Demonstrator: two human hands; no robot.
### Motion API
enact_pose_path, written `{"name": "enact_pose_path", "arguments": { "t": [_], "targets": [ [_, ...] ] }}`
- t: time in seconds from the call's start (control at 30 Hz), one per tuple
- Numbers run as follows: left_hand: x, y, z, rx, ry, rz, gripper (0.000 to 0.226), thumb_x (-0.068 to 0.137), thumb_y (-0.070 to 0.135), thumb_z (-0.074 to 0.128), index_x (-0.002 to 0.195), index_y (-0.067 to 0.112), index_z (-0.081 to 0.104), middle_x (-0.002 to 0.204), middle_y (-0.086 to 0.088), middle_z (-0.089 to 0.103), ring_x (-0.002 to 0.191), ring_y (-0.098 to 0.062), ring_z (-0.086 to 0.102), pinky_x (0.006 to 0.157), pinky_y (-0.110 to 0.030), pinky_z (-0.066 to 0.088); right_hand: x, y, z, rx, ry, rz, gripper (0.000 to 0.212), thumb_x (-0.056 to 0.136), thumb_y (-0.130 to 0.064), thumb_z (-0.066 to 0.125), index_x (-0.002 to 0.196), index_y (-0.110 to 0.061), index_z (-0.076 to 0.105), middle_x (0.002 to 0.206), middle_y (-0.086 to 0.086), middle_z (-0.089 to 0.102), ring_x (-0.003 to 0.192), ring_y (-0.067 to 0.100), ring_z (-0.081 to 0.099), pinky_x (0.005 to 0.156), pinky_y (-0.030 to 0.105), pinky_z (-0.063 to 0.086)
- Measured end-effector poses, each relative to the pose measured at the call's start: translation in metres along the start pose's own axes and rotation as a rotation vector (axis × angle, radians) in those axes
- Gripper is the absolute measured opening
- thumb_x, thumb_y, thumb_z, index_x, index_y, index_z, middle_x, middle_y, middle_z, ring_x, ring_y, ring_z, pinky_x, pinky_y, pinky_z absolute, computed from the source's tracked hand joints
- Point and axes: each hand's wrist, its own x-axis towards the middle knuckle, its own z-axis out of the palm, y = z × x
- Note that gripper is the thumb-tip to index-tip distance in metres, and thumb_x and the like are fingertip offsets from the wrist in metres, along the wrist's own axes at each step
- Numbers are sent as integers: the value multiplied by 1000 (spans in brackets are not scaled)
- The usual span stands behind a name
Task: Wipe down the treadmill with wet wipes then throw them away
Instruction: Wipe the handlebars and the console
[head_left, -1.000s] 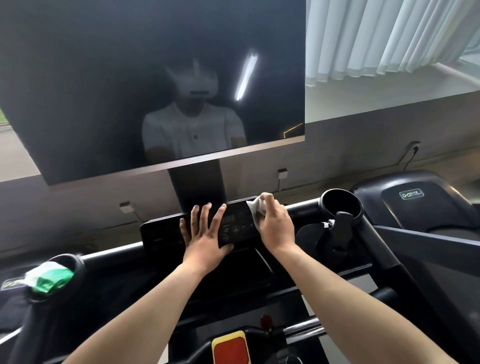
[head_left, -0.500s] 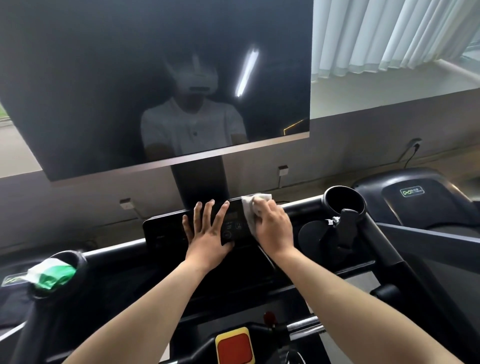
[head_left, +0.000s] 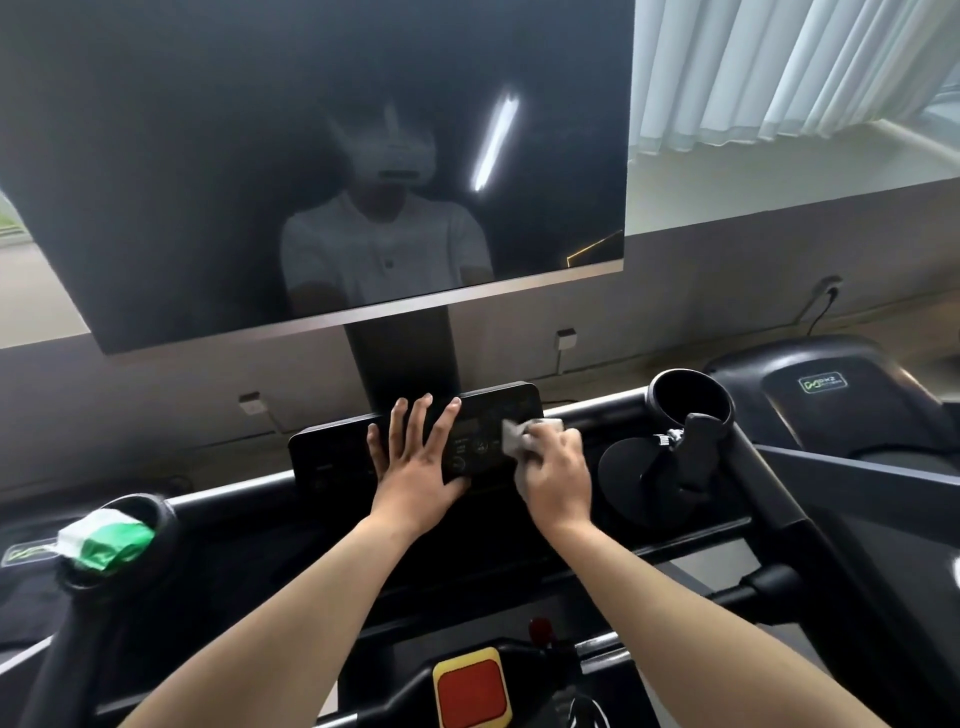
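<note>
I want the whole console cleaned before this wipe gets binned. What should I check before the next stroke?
1. Grip of the right hand on the wipe: ok.
2. Wipe pressed against the console panel: ok.
3. Panel free to wipe: not ok, the left hand lies flat on its middle.
4. Spare wipes pack sits in the left cup holder: ok.
5. Wipe wet enough: cannot tell.
6. Bin in view: not ok, none shows.

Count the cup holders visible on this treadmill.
2. The left cup holder, at the console bar's left end, holds a green-and-white pack; the right cup holder, at its right end, shows nothing inside. Any on the neighbouring treadmill are out of view.
</note>
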Motion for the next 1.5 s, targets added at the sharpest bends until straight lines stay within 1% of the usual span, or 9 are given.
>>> {"name": "enact_pose_path", "arguments": {
  "t": [0.2,0.33,0.63,0.8,0.9,1.0,1.17,1.33,1.5],
  "targets": [
    [-1,-1,0,-12,8,14,101,86,50,67,156,49,-6,164,11,-16,147,-16,-35,114,-51,-26,-2,-1,-6,295,135,252,35,88,-2,54,105,-28,70,102,-2,64,96,14,60,94,35,49],
    [-1,-5,-1,-9,1,35,99,87,49,65,156,49,-6,165,12,-18,147,-14,-35,112,-48,-30,-12,-11,-1,350,146,346,24,94,-8,56,109,-23,67,108,1,55,101,17,58,93,25,43],
    [-2,-12,-1,-3,1,78,96,88,45,63,158,46,-3,166,12,-18,148,-14,-32,109,-42,-34,-25,-42,34,509,117,536,22,100,-22,54,118,-31,62,119,2,58,103,16,58,94,28,45],
    [-2,-20,-3,-5,-11,127,91,90,41,61,158,45,0,166,11,-16,150,-13,-30,116,-46,-25,-43,-59,58,586,-55,474,21,100,-18,55,101,-38,61,105,-13,67,103,9,63,96,31,52],
    [-2,-27,-4,32,0,164,91,89,44,61,158,45,2,167,11,-14,151,-13,-25,114,-41,-24,-38,-57,57,560,-202,434,22,97,-19,55,98,-39,64,103,-9,71,101,13,68,94,45,57],
    [-2,-33,-6,68,13,191,90,88,45,61,158,43,4,168,11,-12,152,-12,-22,113,-40,-23,-30,-51,46,512,-178,443,25,96,-18,52,97,-40,62,104,-6,71,99,16,69,91,49,58],
    [-4,-38,-8,59,8,218,88,89,41,60,159,41,5,168,10,-14,152,-11,-23,118,-44,-16,-26,-53,33,478,43,566,22,101,-15,47,101,-37,50,98,-4,60,88,12,60,84,37,52],
    [-3,-41,-12,42,-26,237,86,92,41,58,159,40,5,168,11,-16,152,-10,-23,118,-45,-15,-36,-80,57,422,-85,508,26,95,-11,45,98,-36,49,98,-4,63,96,24,66,90,50,57],
    [-4,-46,-14,52,-38,266,92,88,35,61,160,39,5,168,10,-17,152,-11,-23,119,-43,-14,-45,-85,62,414,-342,409,32,95,-6,45,111,-31,57,108,3,68,95,20,68,77,35,61]
  ]
}}
